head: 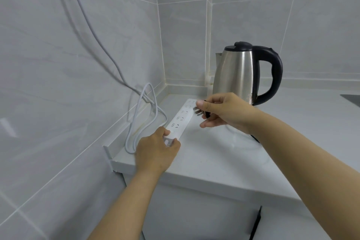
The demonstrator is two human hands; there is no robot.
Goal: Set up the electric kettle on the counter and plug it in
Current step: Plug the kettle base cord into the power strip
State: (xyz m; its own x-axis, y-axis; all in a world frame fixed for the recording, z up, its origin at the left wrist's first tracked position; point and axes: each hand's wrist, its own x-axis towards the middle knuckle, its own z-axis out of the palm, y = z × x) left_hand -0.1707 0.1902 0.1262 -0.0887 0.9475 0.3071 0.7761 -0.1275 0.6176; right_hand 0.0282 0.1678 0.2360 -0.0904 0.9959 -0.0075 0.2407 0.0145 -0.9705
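Steel kettle (236, 76) stands upright on the counter (224, 154) just beyond your right hand (224, 112), whose fingers pinch its black plug (202, 112), prongs over the power strip (180, 121); your left hand (155, 150) grips the strip's near end.

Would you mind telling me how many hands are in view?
2: the left hand grips the white power strip's near end; the right hand pinches the black plug above it.

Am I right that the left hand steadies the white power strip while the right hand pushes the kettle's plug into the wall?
Not quite. The head view shows the right hand holding the plug over the power strip, not at the wall. The left hand does steady the strip.
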